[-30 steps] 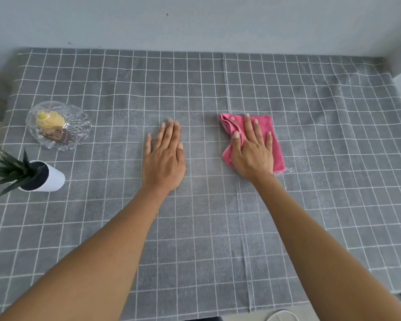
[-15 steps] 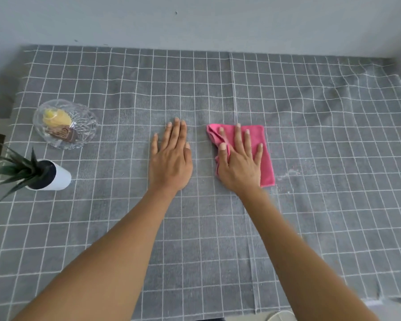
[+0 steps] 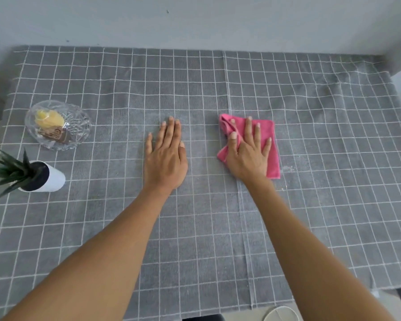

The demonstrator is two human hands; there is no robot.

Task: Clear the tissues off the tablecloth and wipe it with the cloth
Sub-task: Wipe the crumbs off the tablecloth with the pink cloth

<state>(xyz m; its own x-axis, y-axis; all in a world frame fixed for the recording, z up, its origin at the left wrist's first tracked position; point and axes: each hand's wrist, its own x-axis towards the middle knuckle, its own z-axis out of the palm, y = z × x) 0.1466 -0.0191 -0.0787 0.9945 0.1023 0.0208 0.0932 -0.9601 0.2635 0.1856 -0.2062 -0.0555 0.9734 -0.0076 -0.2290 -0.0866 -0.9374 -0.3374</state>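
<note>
The grey checked tablecloth covers the whole table. My right hand presses down on a folded pink cloth a little right of the table's middle. Its fingers are spread, and the forefinger is hooked into a bunched fold at the cloth's far left corner. My left hand lies flat on the tablecloth about a hand's width left of the cloth, palm down, holding nothing. I see no tissues on the tablecloth.
A cut-glass bowl with a yellow and a brown item stands at the left. A small spiky plant in a white pot is nearer, by the left edge. Pale specks lie just right of the cloth. The wall runs along the far edge.
My right hand slid the pink cloth left toward my left hand, then back to the right. My left hand has stayed flat in place.
</note>
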